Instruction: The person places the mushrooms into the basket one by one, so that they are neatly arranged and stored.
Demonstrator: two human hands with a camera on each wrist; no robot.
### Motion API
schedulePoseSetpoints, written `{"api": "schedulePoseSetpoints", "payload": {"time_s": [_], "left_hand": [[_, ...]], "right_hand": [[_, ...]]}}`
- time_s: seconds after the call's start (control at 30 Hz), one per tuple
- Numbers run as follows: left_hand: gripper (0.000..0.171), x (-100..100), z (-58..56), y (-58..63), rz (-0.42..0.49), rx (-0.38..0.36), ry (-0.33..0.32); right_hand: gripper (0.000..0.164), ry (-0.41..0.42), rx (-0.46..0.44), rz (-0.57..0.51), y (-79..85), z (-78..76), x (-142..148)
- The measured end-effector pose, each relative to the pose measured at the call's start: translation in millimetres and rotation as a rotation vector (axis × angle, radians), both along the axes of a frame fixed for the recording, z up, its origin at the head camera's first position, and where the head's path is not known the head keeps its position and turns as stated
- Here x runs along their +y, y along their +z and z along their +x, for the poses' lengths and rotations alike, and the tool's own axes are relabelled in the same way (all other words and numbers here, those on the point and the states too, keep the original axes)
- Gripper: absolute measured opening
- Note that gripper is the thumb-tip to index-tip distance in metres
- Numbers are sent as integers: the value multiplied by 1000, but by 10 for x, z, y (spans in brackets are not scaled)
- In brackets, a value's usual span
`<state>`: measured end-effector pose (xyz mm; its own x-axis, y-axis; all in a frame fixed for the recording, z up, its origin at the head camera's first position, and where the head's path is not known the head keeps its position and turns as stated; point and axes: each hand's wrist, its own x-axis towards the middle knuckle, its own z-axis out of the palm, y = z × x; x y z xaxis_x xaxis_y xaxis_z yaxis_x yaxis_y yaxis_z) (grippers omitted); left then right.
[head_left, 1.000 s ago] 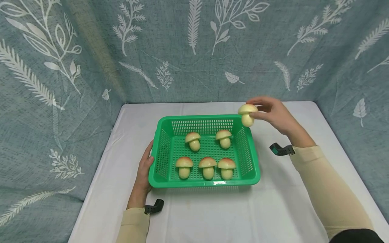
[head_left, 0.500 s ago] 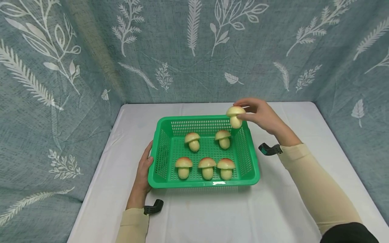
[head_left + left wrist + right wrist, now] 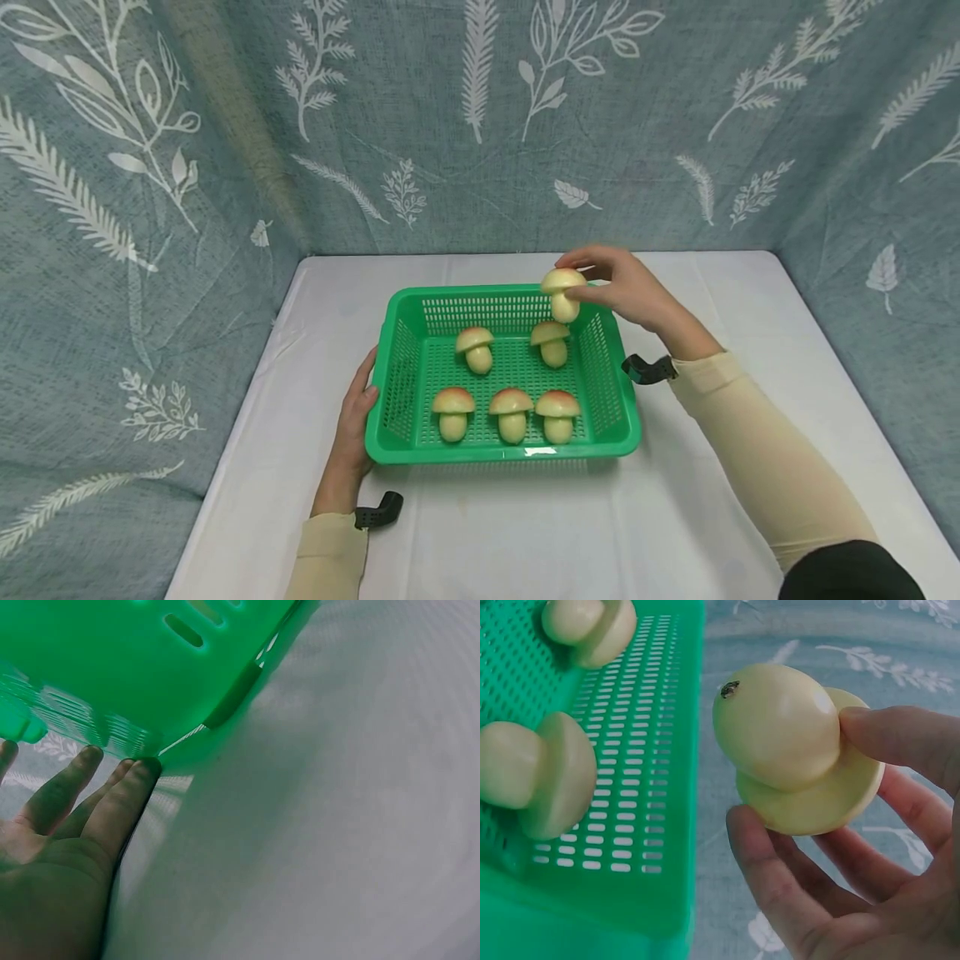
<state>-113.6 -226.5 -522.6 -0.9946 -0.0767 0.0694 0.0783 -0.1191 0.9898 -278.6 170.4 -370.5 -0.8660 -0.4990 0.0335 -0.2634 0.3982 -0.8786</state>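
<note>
My right hand (image 3: 626, 290) pinches a toy mushroom (image 3: 561, 282) with a pale cap and stem, raised over the back right part of the green plastic basket (image 3: 457, 455). In the right wrist view the thumb and fingers hold the mushroom (image 3: 780, 727) by its cap, and the stem's end faces the camera. My left hand (image 3: 352, 425) rests against the basket's left side. The left wrist view has that hand's fingers (image 3: 112, 814) extended, with the tips at the basket wall (image 3: 142, 660). Several similar mushrooms lie in the basket, two behind (image 3: 475, 348) and a row in front (image 3: 513, 414).
A white cloth (image 3: 495, 533) covers the table under the basket. Grey-green curtains with white leaf prints (image 3: 450, 192) stand behind and at both sides. A black device is strapped to each wrist, and a black rounded shape (image 3: 851, 575) shows at the lower right.
My right hand has moved left with the mushroom, from the basket's back right corner to above the back right mushroom, and slightly lower. The left hand and basket have stayed put.
</note>
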Motion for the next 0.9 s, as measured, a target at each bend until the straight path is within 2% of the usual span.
{"api": "schedulePoseSetpoints", "payload": {"time_s": [0.37,0.6,0.9], "left_hand": [[71,7,-8,-4,-29,-2,4],[71,2,-9,-4,-10,-8,-2],[72,-3,-11,-2,-7,-8,-3]], "right_hand": [[38,55,41,36,-47,-27,-210],[37,86,46,73,-50,-42,-326],[32,122,73,87,-151,-78,-468]]}}
